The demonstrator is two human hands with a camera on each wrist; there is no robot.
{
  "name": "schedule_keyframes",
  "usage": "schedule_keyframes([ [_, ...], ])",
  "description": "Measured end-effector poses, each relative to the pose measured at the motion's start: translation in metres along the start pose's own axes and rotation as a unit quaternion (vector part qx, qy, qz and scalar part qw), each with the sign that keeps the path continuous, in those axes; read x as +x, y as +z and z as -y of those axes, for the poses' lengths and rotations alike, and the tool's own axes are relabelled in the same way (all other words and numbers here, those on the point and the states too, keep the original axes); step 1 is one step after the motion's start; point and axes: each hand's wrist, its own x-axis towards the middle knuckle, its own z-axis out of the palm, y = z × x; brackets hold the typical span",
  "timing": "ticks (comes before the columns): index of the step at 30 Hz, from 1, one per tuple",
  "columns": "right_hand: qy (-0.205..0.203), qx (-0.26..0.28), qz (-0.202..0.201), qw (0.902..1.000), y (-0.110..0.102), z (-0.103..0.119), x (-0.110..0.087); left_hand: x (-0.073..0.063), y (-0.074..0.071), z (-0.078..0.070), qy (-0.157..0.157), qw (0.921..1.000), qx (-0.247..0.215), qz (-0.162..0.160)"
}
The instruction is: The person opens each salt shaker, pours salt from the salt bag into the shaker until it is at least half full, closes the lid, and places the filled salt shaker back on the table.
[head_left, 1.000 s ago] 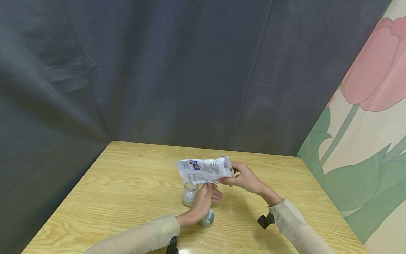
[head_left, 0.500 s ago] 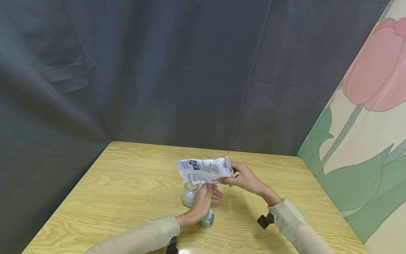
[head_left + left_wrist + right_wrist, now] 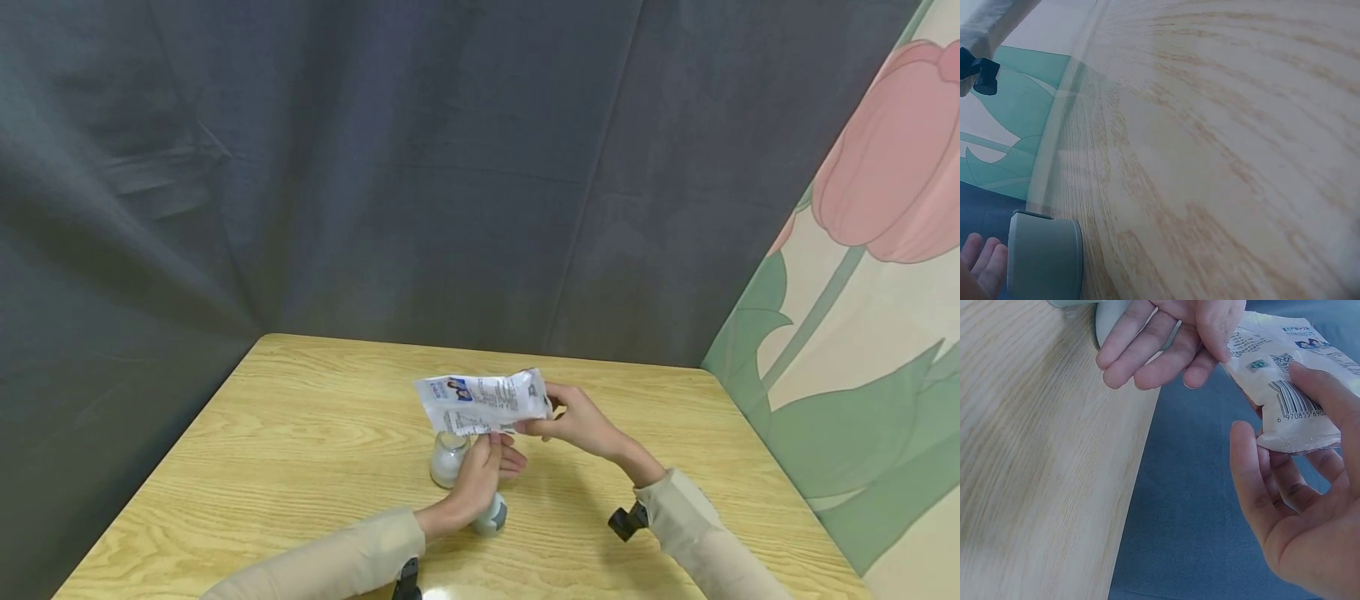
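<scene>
A white printed plastic packet (image 3: pixel 483 400) with a barcode is held up over the table. My right hand (image 3: pixel 581 423) pinches its right end, thumb on the printed face and fingers underneath. My left hand (image 3: pixel 480 477) is just below the packet with fingers stretched out, its thumb tip at the packet's lower edge. Left of that hand stands a small glass jar (image 3: pixel 446 465) with white contents, its mouth under the packet's left part. Beside the left wrist sits a round grey-green cap-like piece (image 3: pixel 491 518), partly hidden in the head view; the left wrist view shows its side (image 3: pixel 1044 257).
The wooden table (image 3: pixel 300 417) carries these things. A dark cloth curtain (image 3: pixel 450 183) hangs behind and to the left. On the right rises a wall painted with tulips (image 3: pixel 862 333). Each wrist wears a black camera mount (image 3: pixel 628 522).
</scene>
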Motion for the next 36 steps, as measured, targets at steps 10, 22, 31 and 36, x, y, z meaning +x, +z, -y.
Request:
schedule_keyframes([
  [10, -0.008, -0.003, -0.002, 1.0, -0.0013, 0.0023, 0.0006, 0.0, -0.0012, -0.0002, 0.011, 0.9999, 0.0, 0.008],
  [22, -0.012, -0.004, -0.002, 0.9999, 0.0001, 0.0018, -0.0007, 0.0001, -0.0008, 0.0001, 0.001, 1.0, 0.0, 0.008],
  [31, -0.006, 0.0, 0.0, 1.0, 0.0012, 0.001, -0.0009, -0.0012, -0.001, 0.0006, 0.003, 1.0, -0.007, 0.006],
  [36, -0.005, 0.001, 0.003, 1.0, 0.0016, 0.002, -0.0013, -0.0024, -0.0016, 0.0012, 0.01, 0.9999, -0.006, 0.008],
])
